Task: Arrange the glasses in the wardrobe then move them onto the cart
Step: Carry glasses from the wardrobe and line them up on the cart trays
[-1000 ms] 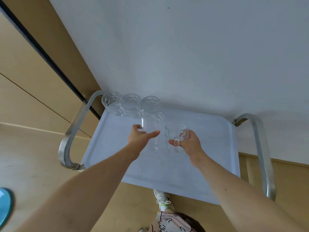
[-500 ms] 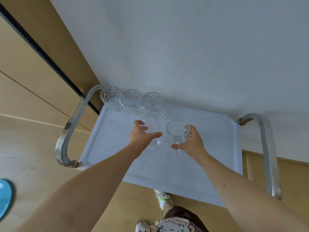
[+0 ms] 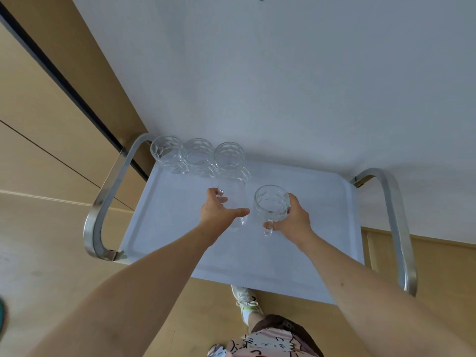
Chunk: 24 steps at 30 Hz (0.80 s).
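At the far left corner of the pale grey cart tray [image 3: 164, 228] with curved steel handles, three clear faceted glass mugs [image 3: 198, 156] stand in a row, touching one another. Just nearer, the left hand [image 3: 219, 212] curls its fingers and thumb round a tall plain clear glass [image 3: 233, 195], held above the tray's middle. Just to its right, the right hand [image 3: 292, 219] grips a fourth clear faceted glass mug [image 3: 270, 204] by its side, mouth up, handle pointing toward the near edge.
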Tool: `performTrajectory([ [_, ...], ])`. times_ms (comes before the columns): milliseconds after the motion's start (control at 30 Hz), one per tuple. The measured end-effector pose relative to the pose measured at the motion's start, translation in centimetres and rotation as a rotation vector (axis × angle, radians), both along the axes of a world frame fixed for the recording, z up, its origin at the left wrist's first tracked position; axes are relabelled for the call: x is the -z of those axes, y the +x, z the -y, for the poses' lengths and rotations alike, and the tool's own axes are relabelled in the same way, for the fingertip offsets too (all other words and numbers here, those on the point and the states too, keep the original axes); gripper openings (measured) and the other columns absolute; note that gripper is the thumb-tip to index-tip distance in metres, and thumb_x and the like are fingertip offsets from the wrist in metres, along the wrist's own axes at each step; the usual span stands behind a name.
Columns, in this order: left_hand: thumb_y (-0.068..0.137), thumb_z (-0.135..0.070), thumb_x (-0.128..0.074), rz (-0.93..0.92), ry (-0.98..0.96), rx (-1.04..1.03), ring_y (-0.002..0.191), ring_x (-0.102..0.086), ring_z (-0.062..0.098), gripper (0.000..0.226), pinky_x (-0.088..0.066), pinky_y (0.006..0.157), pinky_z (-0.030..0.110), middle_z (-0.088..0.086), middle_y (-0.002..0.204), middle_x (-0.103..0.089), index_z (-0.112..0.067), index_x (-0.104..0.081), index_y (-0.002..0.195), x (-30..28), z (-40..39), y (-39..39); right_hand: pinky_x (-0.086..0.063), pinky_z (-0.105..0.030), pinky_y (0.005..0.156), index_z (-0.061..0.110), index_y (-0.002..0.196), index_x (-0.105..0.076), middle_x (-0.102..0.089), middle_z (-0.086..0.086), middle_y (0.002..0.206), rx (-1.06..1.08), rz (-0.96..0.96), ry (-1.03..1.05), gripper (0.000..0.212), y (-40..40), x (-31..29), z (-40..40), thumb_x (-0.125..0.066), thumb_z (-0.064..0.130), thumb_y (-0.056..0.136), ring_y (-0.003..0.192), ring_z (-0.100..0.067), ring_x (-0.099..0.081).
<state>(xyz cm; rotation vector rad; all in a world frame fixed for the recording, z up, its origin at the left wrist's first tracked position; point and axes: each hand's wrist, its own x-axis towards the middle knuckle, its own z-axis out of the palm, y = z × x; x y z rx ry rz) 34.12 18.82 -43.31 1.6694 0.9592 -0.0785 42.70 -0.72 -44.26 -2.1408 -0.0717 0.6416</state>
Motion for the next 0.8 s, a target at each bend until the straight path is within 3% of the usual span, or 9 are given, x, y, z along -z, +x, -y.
performTrajectory([
  [100, 0.061, -0.033, -0.096, 0.012, 0.001, 0.015, 0.111, -0.056, 0.017, 0.081, -0.046, 0.087, 0.034, -0.004, 0.122, -0.059, -0.027, -0.041, 0.12, -0.4, 0.2, 0.1, -0.048, -0.029, 0.084, 0.027, 0.134, -0.051, -0.057, 0.02, 0.098, -0.005, -0.047, -0.012, 0.081, -0.1, -0.6, 0.3, -0.092, 0.011, 0.066, 0.104, -0.019, -0.06],
  [233, 0.061, -0.034, -0.096, 0.02, 0.018, 0.037, 0.112, -0.056, 0.018, 0.081, -0.05, 0.091, 0.037, -0.005, 0.121, -0.06, -0.028, -0.041, 0.119, -0.7, 0.4, 0.0, -0.051, -0.029, 0.077, 0.02, 0.133, -0.053, -0.064, 0.0, 0.111, -0.021, -0.103, -0.055, 0.077, -0.3, -0.9, 0.3, -0.083, -0.003, 0.066, 0.103, -0.024, -0.061],
  [300, 0.06, -0.035, -0.097, 0.028, 0.02, 0.042, 0.112, -0.056, 0.018, 0.081, -0.05, 0.091, 0.038, -0.005, 0.12, -0.06, -0.028, -0.041, 0.118, -0.9, 0.5, -0.1, -0.048, -0.026, 0.066, 0.018, 0.132, -0.052, -0.063, -0.004, 0.115, -0.059, -0.095, -0.127, 0.074, -0.4, -0.9, 0.3, -0.076, -0.006, 0.066, 0.097, -0.023, -0.058],
  [367, 0.059, -0.035, -0.097, 0.033, 0.019, 0.045, 0.111, -0.056, 0.018, 0.081, -0.049, 0.089, 0.036, -0.005, 0.12, -0.06, -0.028, -0.04, 0.117, -1.0, 0.5, -0.2, -0.049, -0.028, 0.066, 0.018, 0.137, -0.047, -0.061, -0.006, 0.12, -0.065, -0.122, -0.159, 0.079, -0.5, -0.9, 0.3, -0.075, -0.006, 0.067, 0.102, -0.024, -0.057],
  [467, 0.059, -0.035, -0.097, 0.033, 0.031, 0.035, 0.109, -0.056, 0.016, 0.08, -0.047, 0.085, 0.034, -0.005, 0.12, -0.06, -0.029, -0.041, 0.116, -1.0, 0.3, -0.4, -0.05, -0.036, 0.094, 0.022, 0.154, -0.026, -0.046, -0.007, 0.14, -0.112, -0.14, -0.189, 0.113, -0.5, -0.7, 0.5, -0.091, 0.008, 0.063, 0.125, -0.028, -0.05],
  [567, 0.059, -0.035, -0.097, 0.025, 0.055, 0.027, 0.109, -0.056, 0.017, 0.08, -0.047, 0.087, 0.035, -0.006, 0.121, -0.06, -0.028, -0.041, 0.115, -0.9, 0.2, -0.6, -0.04, -0.035, 0.101, 0.026, 0.16, -0.008, -0.025, -0.01, 0.152, -0.097, -0.119, -0.153, 0.14, -1.0, -0.8, -0.4, -0.1, 0.038, 0.055, 0.139, -0.029, -0.039],
  [667, 0.06, -0.035, -0.096, 0.027, 0.051, 0.018, 0.108, -0.056, 0.017, 0.08, -0.045, 0.084, 0.034, -0.005, 0.122, -0.059, -0.028, -0.04, 0.116, -1.0, -0.1, -0.5, -0.048, -0.039, 0.1, 0.022, 0.156, -0.012, -0.024, -0.012, 0.146, -0.14, -0.037, -0.265, 0.136, -1.3, -0.8, -1.8, -0.097, 0.051, 0.054, 0.127, -0.033, -0.049],
  [800, 0.061, -0.035, -0.096, 0.027, 0.072, 0.025, 0.107, -0.055, 0.016, 0.079, -0.045, 0.084, 0.033, -0.006, 0.124, -0.059, -0.028, -0.04, 0.117, -1.2, -0.6, 0.1, -0.052, -0.039, 0.086, 0.017, 0.142, -0.028, -0.03, -0.01, 0.128, -0.212, -0.018, -0.385, 0.113, 0.5, -1.6, -2.8, -0.096, 0.037, 0.055, 0.108, -0.033, -0.053],
])
